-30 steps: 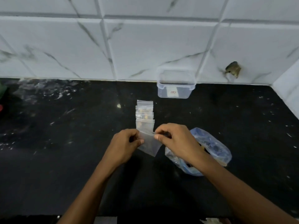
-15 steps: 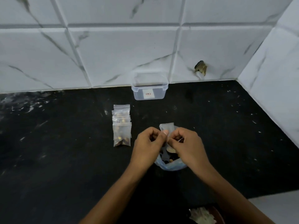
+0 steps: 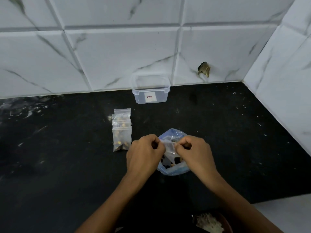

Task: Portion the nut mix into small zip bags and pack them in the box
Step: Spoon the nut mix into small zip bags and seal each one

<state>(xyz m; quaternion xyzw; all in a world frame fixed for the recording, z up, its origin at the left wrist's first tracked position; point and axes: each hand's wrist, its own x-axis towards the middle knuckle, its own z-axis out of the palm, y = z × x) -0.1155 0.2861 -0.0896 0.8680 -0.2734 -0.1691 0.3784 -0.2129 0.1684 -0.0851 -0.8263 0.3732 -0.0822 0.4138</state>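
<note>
Left hand (image 3: 144,153) and right hand (image 3: 193,153) pinch a small zip bag (image 3: 169,147) over the blue nut bag (image 3: 171,169), mid counter (image 3: 67,165), filled bags (image 3: 122,130) just left.

Both forearms are bare up to the frame's lower edge, with no sleeve showing. The left hand (image 3: 145,154) and right hand (image 3: 195,153) wear no gloves; rings, watch or bands are not visible.

Small zip bag (image 3: 170,148) (empty) now over nut-mix bag (image 3: 171,169)
</note>
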